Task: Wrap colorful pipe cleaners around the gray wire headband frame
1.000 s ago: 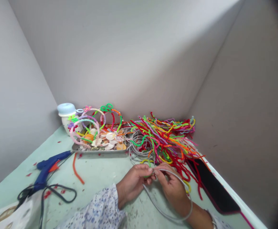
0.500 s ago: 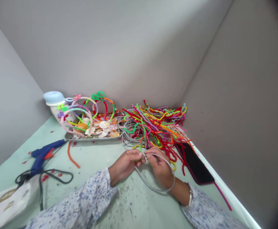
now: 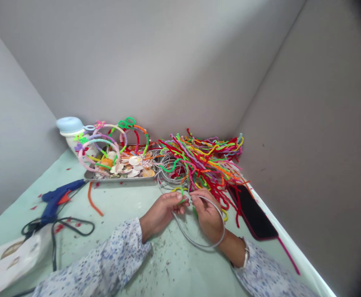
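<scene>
Pinching at the fingertips, both hands close together over the table. Left hand: thumb and forefinger closed on a thin bright-green fuzzy stem; the wire's lower run reaches this hand, exact grip unclear. Right hand: thumb and forefinger grasping the upper end of a smooth grey wire loop, which curves round over the wrist side and below the palms. Whether the stem touches the wire between the fingertips, cannot tell.

Wrists: pale sleeves with blue specks; light-coloured bracelet on the right.

Just beyond the hands: tangled coil of thin grey wire, partly under a heap of multicoloured fuzzy stems. Left of the coil, a shallow silver metal tray of shells, with fuzzy-wrapped multicoloured hoops upright in and over it. White bottle with pale-blue lid behind, at the tray's left end.

Nearer, left: blue hot-glue gun with orange trigger, dark cord looped; bent orange fuzzy stem. Right: flat black slab with magenta edge. All on a pale-green covered table.
</scene>
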Demonstrator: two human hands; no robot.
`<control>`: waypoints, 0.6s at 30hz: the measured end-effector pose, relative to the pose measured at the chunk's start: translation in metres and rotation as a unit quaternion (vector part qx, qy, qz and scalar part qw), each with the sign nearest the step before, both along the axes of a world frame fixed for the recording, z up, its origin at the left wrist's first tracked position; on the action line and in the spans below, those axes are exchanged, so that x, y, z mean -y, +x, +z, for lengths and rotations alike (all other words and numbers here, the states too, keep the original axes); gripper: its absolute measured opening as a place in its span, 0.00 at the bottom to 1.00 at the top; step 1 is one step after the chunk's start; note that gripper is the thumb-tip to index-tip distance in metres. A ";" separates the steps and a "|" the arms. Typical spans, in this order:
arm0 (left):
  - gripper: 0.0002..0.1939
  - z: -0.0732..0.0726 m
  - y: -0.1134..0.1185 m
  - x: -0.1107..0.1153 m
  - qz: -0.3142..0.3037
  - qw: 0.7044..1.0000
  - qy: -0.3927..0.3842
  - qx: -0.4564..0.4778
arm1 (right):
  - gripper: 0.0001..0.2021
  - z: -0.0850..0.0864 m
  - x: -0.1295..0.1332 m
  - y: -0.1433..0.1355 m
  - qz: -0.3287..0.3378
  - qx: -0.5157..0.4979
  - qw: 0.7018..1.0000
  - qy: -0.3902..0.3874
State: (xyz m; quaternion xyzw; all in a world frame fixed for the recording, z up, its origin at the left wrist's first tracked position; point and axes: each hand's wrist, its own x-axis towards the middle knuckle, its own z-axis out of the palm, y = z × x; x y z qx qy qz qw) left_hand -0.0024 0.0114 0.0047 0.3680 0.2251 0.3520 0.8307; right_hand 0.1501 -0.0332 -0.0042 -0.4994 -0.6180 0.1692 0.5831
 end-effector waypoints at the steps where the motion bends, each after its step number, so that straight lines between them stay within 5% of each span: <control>1: 0.06 0.000 0.000 0.001 0.008 1.000 0.009 -0.004 | 0.05 0.000 0.000 0.000 -0.005 0.000 1.000 -0.001; 7: 0.06 -0.002 0.001 0.006 0.119 0.978 0.119 -0.124 | 0.05 -0.002 -0.004 0.003 -0.031 -0.002 0.999 -0.020; 18: 0.05 0.001 0.002 0.014 0.234 0.823 0.387 -0.344 | 0.05 -0.004 -0.005 0.002 -0.022 0.005 0.999 -0.033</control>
